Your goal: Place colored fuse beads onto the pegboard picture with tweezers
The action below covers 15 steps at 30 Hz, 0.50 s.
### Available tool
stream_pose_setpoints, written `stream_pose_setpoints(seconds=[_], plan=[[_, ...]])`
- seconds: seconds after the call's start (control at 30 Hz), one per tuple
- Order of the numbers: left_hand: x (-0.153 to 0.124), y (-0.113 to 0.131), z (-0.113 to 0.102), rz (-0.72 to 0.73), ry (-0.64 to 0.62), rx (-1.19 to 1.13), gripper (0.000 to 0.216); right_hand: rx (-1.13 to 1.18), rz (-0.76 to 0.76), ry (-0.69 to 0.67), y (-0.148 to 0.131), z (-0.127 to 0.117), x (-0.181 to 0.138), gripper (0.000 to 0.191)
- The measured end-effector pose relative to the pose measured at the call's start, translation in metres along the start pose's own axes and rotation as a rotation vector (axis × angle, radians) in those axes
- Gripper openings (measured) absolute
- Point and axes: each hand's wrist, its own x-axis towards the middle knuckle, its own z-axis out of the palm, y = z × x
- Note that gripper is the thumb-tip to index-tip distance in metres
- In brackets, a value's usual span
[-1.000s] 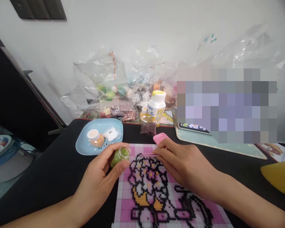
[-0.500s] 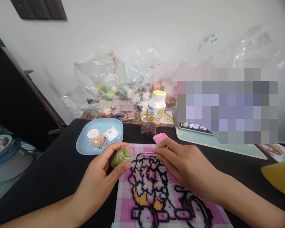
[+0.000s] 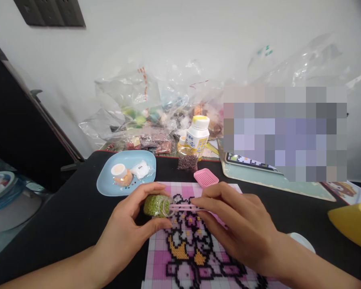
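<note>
My left hand (image 3: 129, 233) is wrapped round a small clear jar of green beads (image 3: 157, 205), tipped on its side with the mouth facing right. My right hand (image 3: 237, 224) pinches pink tweezers (image 3: 183, 207), whose tips reach into the jar's mouth. Both hands hover over a pink and white pegboard (image 3: 198, 257) that carries a bead picture outlined in black with yellow and pink parts.
A blue plate (image 3: 108, 184) holds an orange-bead jar (image 3: 120, 175) and a white packet (image 3: 140, 169). A pink tray (image 3: 206, 178), a white bottle with a yellow cap (image 3: 197, 134), bead bags (image 3: 150, 120) and a yellow object (image 3: 353, 224) lie around on the black table.
The jar has tipped from nearly upright onto its side and moved right. My right hand has drawn nearer and brought the tweezers' tips into the jar's mouth.
</note>
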Motion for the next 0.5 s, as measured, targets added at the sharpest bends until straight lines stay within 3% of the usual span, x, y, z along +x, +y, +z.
stream_pose_setpoints(seconds=[0.5], plan=[[-0.0001, -0.0008, 0.0005, 0.050, -0.044, -0.020, 0.046, -0.019, -0.027, -0.049, -0.0008, 0.0052, -0.0052, 0.017]])
